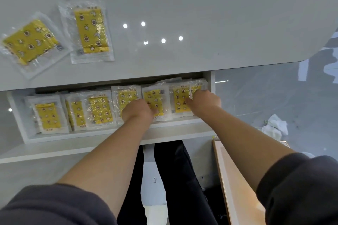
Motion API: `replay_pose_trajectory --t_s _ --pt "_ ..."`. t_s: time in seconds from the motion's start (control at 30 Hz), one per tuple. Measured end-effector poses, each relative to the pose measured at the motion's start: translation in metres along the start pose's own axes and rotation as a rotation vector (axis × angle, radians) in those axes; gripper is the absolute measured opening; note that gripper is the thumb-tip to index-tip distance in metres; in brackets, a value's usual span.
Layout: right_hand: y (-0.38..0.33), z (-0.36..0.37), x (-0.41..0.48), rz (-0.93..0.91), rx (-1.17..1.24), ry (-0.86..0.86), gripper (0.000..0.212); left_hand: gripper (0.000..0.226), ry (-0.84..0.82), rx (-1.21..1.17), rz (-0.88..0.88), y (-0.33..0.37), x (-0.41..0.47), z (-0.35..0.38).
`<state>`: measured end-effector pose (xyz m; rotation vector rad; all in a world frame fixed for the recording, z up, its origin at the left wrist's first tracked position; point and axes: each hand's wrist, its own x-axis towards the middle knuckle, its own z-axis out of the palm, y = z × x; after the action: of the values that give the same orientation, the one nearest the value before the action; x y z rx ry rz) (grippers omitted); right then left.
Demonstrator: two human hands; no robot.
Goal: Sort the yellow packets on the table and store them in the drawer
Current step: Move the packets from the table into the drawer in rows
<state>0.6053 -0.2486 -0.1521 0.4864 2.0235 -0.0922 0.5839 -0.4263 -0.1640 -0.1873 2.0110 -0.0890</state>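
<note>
While the left packet (31,42) and the right packet (91,32) are lying loose on the far left of the white bench (201,14), their clear wrappers touching or all but touching, a person is reaching both hands into the open drawer (17,113) just below the bench's near edge. A row of packets (99,111), yellow like the two above, is filling the drawer from its left wall to its right, the wrappers overlapping one another like filed cards. The left hand (136,112) is reaching down among the packets around the middle of the row, while the right hand (205,99) is resting against the last packets at the right end, close to the drawer's right wall. Both hands are showing mostly their backs to the camera, with the fingers going down out of sight among the wrappers, so it cannot be told whether either is gripping a packet or merely pushing the row straight. Judging by the layout, the job is nearing its end: most of the stock is sitting in the drawer, and the hands appear to be squaring it up or making room. What is remaining is up on the bench: those two packets are waiting to be picked up and slotted in, and the drawer is standing open, not yet pushed shut.
</note>
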Motion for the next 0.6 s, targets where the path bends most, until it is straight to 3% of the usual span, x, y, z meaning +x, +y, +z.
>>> replay_pose_trajectory --t_s 0.1,0.2,0.4,0.6 --pt "-0.007 -0.014 -0.011 -0.048 0.009 0.037 0.039 0.049 -0.065 0.102 0.013 -0.002 -0.014 -0.02" --pt "-0.019 -0.032 -0.03 -0.099 0.039 0.073 0.04 0.037 -0.042 0.021 0.081 -0.011 -0.032 -0.038" --pt "-0.067 -0.066 -0.072 -0.206 0.131 0.128 0.038 0.033 0.261 -0.161 0.242 -0.055 -0.073 -0.088" --pt "-0.154 -0.107 -0.086 -0.28 0.355 0.366 0.017 0.014 0.706 -0.414 0.285 -0.122 -0.05 -0.146"
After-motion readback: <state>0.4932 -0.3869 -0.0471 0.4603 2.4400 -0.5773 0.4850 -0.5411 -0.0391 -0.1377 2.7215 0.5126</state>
